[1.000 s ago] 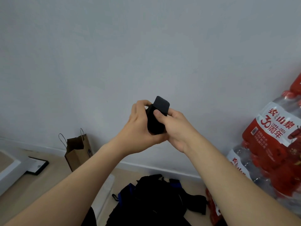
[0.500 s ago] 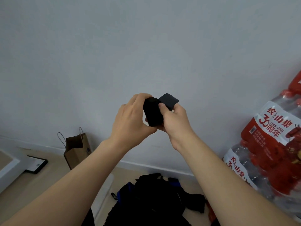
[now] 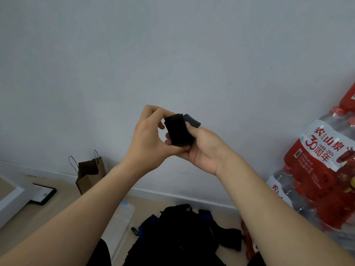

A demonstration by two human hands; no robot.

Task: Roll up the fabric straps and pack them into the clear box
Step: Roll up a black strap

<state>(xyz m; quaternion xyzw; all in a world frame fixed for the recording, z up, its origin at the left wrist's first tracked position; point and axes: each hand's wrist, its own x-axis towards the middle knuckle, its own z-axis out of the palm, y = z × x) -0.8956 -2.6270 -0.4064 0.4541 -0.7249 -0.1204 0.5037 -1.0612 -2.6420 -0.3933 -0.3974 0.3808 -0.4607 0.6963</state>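
My left hand (image 3: 151, 139) and right hand (image 3: 203, 148) both have fingers (image 3: 158, 111) clamped on the rolled black strap (image 3: 179, 131), upright in mid-air between them, its loose end (image 3: 192, 120) jutting rightward over my right hand.

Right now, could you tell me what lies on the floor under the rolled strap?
A pile of black straps with blue bits, and a clear box left of it. The left forearm covers part of the box; its contents cannot be told.

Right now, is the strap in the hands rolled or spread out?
Mostly rolled: the strap is a compact black bundle gripped by the left hand and right hand, with one short end sticking out loose.
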